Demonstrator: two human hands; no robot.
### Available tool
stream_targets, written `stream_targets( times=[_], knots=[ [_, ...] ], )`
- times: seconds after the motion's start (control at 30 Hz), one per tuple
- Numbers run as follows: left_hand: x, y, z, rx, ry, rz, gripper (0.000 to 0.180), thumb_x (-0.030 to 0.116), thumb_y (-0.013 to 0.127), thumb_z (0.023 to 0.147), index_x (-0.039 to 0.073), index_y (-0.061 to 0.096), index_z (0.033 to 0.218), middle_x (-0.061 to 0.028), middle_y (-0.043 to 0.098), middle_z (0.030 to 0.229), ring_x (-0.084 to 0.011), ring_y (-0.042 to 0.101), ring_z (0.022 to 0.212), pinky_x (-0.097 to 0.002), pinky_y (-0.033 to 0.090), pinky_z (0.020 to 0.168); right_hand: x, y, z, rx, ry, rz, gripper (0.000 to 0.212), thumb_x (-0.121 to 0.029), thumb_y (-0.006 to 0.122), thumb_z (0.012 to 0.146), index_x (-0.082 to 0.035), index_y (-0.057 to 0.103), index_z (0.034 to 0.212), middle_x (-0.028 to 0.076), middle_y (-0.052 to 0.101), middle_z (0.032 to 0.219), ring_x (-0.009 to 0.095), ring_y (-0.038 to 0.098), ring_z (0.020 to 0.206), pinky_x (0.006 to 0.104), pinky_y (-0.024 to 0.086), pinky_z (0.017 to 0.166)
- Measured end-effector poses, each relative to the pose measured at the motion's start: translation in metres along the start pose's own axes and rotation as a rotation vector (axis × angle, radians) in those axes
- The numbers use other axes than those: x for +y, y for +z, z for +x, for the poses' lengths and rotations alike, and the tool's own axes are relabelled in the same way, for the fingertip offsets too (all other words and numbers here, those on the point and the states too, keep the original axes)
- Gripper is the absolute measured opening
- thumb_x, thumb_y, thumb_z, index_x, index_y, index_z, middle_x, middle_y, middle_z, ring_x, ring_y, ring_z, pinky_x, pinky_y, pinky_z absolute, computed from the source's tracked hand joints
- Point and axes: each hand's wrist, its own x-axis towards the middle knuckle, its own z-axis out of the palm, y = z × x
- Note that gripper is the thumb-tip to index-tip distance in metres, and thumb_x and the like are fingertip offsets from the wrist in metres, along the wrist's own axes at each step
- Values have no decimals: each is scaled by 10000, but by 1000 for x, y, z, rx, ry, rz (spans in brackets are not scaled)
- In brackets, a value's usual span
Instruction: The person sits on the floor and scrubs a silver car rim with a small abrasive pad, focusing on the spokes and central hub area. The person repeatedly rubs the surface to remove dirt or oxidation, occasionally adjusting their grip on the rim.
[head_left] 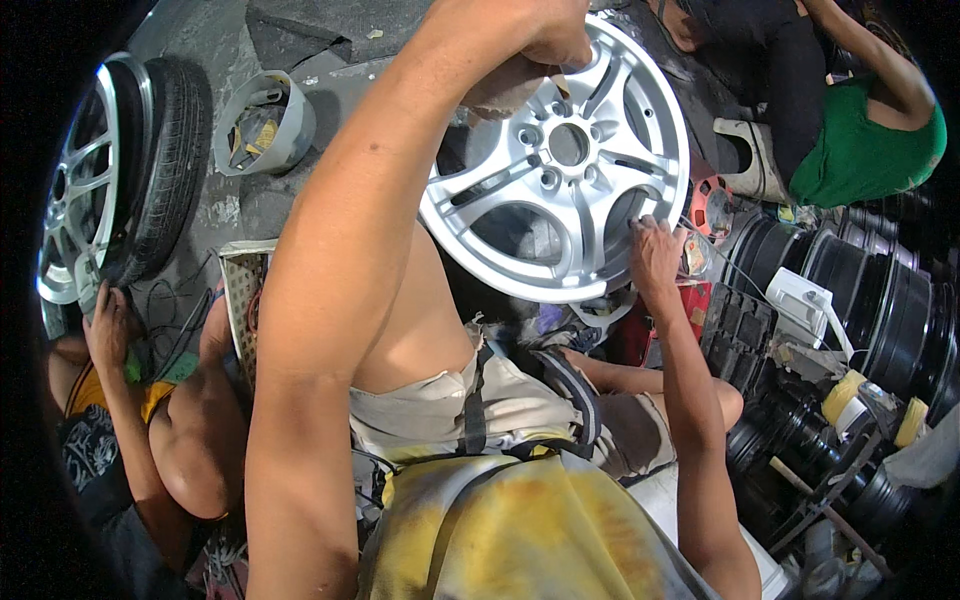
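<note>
A silver multi-spoke alloy wheel rim (570,205) is tilted in front of me, above my legs. My left hand (550,38) is at its far upper-left edge, with bent fingers closed on a thin grey-brown piece (512,90) that looks like sandpaper. That piece lies over the spokes, and part of this hand is cut off by the top of the view. At the near right edge of the rim, my right hand (658,250) grips the outer lip with its fingers over the front. Bolt holes surround the round centre opening.
A white bucket (296,130) with scraps stands left of the rim, near a tyre (172,165) and another silver wheel (85,195) that a co-worker's hand (105,320) touches. Dark wheels (850,280) crowd the right. Another person in green (865,145) sits at upper right.
</note>
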Motion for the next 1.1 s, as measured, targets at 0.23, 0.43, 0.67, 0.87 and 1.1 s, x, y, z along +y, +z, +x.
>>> stream_targets(
  times=[0.23,0.43,0.67,0.87,1.1],
  knots=[
    [6,6,3,15,-15,15,426,276,705,787,-55,715,1056,-261,687,1119,-371,678,1063,-441,551,901,10,-1,18,20,-14,-94,226,-166,532,921,-121,727,1024,53,655,1037,235,595,995,451,364,857],
    [-1,2,4,-8,35,9,402,264,696,787,-59,722,1025,-257,693,1109,-366,685,1045,-433,551,890,19,-10,26,19,-202,-116,192,-138,530,902,-118,716,944,70,644,1020,256,596,998,441,380,846],
    [-4,4,3,1,55,-21,413,257,694,787,-60,714,1051,-252,692,1120,-356,686,1052,-435,550,892,41,-17,38,-26,-383,-188,147,-124,574,865,-136,708,925,40,633,1013,227,612,1025,433,388,866],
    [-1,10,6,14,-14,19,412,257,695,794,-46,712,1073,-244,690,1136,-355,683,1060,-446,549,895,36,-21,34,-138,-410,-177,160,-118,561,879,-146,717,858,43,642,1048,218,655,979,431,389,917],
    [1,3,1,4,49,-15,393,244,694,791,-43,717,1059,-245,691,1132,-352,685,1055,-441,553,891,31,-20,29,-56,-314,-128,143,-116,566,877,-144,707,881,44,631,1017,212,643,1006,448,383,900]
  ],
)
